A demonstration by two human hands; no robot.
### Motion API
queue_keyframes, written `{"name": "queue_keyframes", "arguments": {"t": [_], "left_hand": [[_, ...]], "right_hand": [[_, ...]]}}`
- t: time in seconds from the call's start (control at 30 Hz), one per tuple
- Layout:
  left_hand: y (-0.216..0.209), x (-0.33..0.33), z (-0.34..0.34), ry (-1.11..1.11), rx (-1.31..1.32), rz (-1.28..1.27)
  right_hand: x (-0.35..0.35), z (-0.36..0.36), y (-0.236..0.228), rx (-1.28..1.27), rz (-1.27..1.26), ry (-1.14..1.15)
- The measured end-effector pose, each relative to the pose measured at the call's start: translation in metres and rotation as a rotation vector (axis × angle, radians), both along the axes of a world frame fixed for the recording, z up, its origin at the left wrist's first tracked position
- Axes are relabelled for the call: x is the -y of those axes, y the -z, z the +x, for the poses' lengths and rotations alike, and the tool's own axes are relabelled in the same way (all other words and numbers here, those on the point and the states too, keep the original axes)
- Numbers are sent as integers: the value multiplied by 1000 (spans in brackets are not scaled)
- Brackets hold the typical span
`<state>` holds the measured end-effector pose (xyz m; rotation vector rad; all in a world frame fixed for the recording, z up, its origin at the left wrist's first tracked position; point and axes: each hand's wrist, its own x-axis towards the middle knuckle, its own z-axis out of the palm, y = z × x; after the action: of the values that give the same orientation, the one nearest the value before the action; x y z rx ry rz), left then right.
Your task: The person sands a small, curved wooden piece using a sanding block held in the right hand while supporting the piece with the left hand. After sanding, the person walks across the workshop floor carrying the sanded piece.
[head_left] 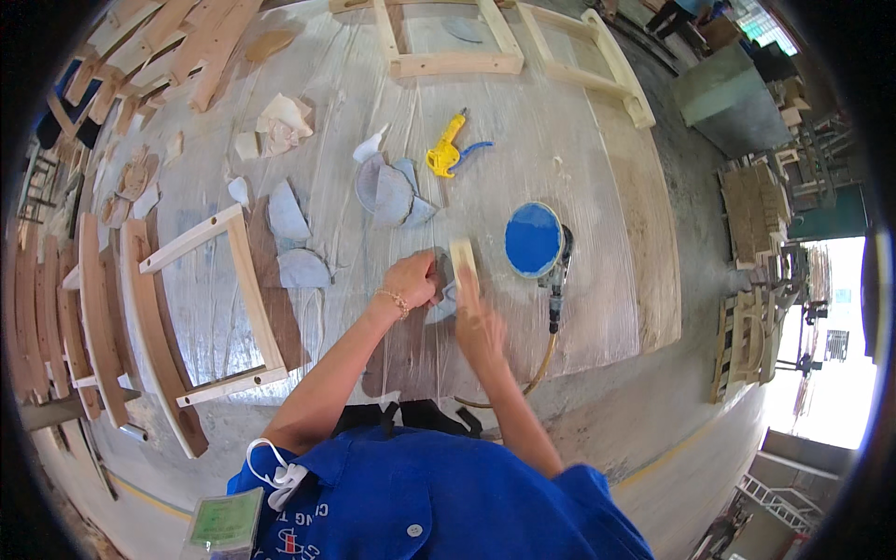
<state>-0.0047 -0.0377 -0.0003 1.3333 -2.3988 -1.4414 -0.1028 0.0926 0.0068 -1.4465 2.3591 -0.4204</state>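
Observation:
My right hand (481,331) is slightly smeared by motion, its fingers closed round the lower part of a short pale wooden strip (463,261). Just left of it, my left hand (411,280) is curled with its fingers together; what they grip, if anything, is hidden. Between the two hands a blue-grey piece of sandpaper (443,306) shows in part. To the right lies a round sander (533,240) with its blue pad facing up and a hose (541,369) running from it. Beyond my hands rests a yellow air blow gun (446,154) with a blue lever.
Worn sandpaper pieces (383,189) lie on the plastic-covered table (597,308), with more (289,210) to the left. Wooden frames stand at the left (252,289) and far edge (455,65). Curved wooden parts (154,327) line the left side. A grey cabinet (733,98) stands beyond the table.

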Motion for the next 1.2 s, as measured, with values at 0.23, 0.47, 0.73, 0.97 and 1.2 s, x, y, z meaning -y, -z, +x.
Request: {"name": "queue_keyframes", "arguments": {"t": [0.23,0.47,0.73,0.97,1.2], "left_hand": [[13,-1,1,27,-27,-94],[14,-10,10,-77,-13,-182],[17,-10,-4,-34,-49,-129],[18,-1,5,-26,-22,-87],[18,-5,11,-60,39,-119]], "right_hand": [[-6,-8,8,-49,-81,-62],[-49,21,11,-65,-124,-95],[-1,4,13,-129,-124,-92],[-2,9,-1,6,2,-97],[-62,32,5,62,-84,-71]]}}
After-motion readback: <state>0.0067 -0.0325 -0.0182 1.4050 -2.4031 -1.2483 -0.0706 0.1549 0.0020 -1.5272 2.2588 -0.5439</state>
